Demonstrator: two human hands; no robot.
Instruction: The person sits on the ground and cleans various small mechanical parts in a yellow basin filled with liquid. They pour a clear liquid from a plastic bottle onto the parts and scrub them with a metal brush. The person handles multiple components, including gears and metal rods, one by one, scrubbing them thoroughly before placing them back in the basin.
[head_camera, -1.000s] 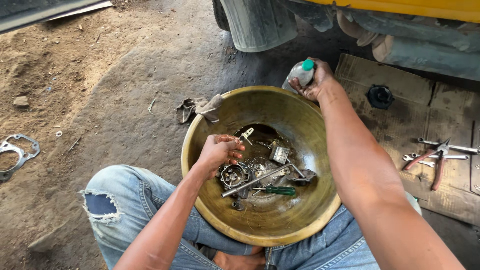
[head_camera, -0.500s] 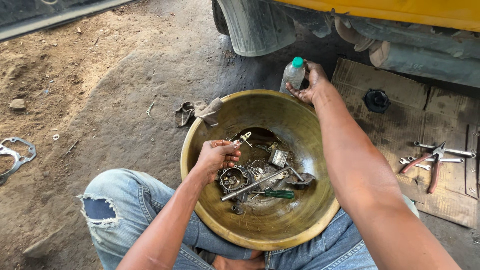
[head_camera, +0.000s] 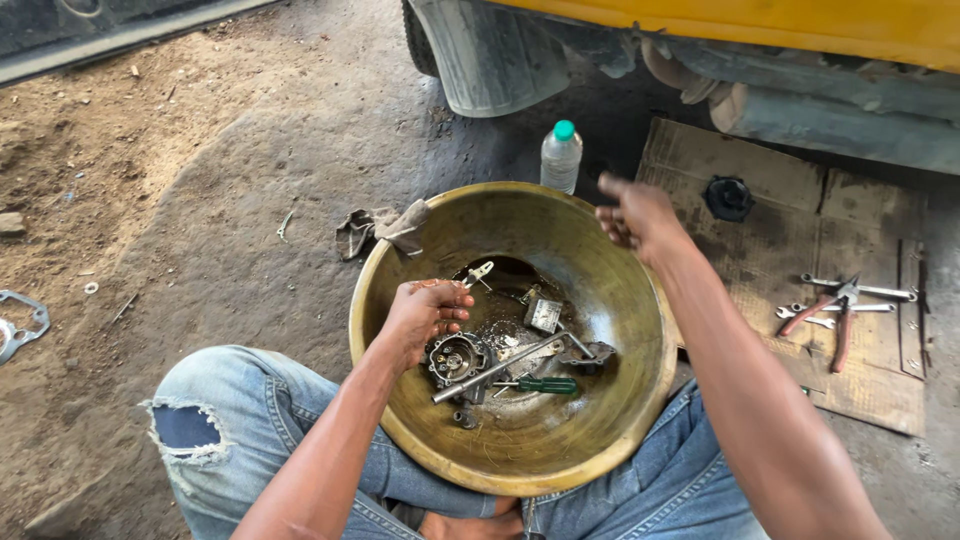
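A wide brass-coloured bowl (head_camera: 640, 400) rests between my knees with oily metal parts in a dark puddle at its bottom. My left hand (head_camera: 420, 315) reaches into the bowl and holds a small metal part (head_camera: 478, 272) between its fingertips, just above a round carburettor-like body (head_camera: 455, 358). A long metal rod (head_camera: 500, 366) and a green-handled screwdriver (head_camera: 538, 384) lie among the parts. My right hand (head_camera: 635, 215) hovers empty over the bowl's far rim, fingers loosely curled. A clear plastic bottle (head_camera: 560, 157) with a green cap stands on the ground just beyond the bowl.
A dirty rag (head_camera: 385, 228) lies at the bowl's left rim. On cardboard (head_camera: 770, 250) to the right lie spanners and red-handled pliers (head_camera: 835, 310) and a black cap (head_camera: 728, 197). A vehicle's yellow body and tyre (head_camera: 490, 55) stand behind. A metal gasket (head_camera: 20, 325) lies at far left.
My right hand set the bottle down upright beyond the bowl, let go and drew back toward the rim. My left hand stayed inside the bowl with the small part.
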